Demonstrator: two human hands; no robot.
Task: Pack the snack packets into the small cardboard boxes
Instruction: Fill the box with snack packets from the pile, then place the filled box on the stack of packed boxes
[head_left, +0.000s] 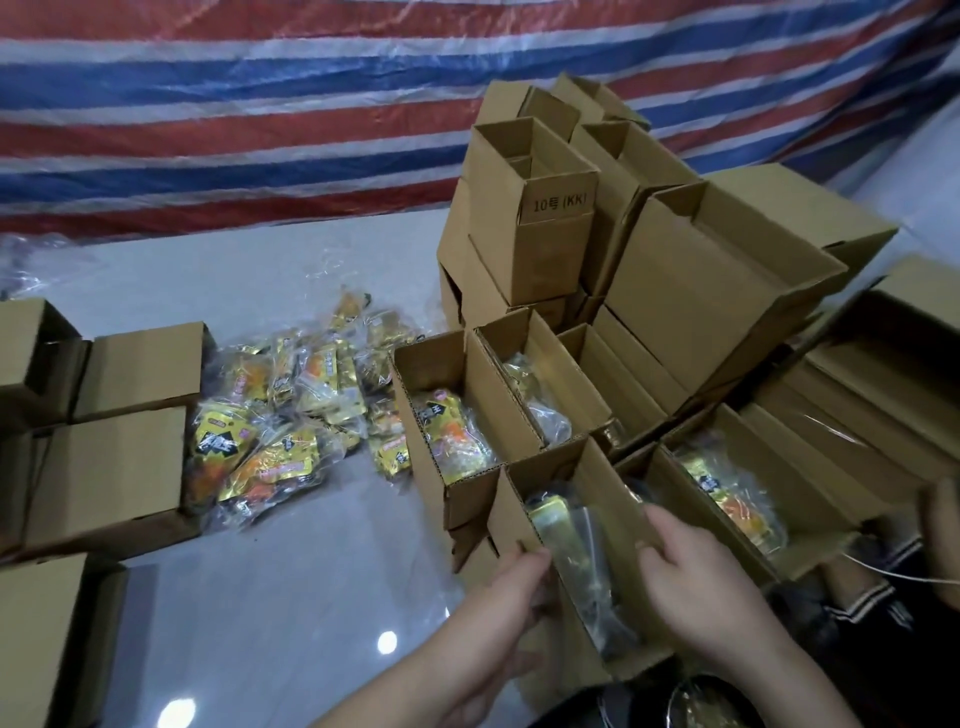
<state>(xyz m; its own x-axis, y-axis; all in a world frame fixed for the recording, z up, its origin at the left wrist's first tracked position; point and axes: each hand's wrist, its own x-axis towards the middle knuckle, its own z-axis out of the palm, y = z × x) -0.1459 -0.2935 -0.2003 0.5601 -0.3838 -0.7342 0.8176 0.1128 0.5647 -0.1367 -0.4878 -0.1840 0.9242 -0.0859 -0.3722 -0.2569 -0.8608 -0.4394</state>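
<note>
A small open cardboard box (605, 488) stands nearest to me with a bag of yellow snack packets (571, 540) inside. My left hand (498, 613) grips its left wall, fingers curled over the rim. My right hand (696, 577) grips the right wall, fingers over the edge. Other open boxes hold packets: one behind on the left (415, 374), one further back (540, 343), one on the right (670, 473). A loose pile of yellow packets (291, 415) lies on the pale floor to the left.
A stack of empty open boxes (545, 208) rises behind the filled ones. Closed boxes (109, 457) sit at the left. A striped red, white and blue tarp (260, 104) hangs at the back. Another person's hand (943, 525) shows at the right edge.
</note>
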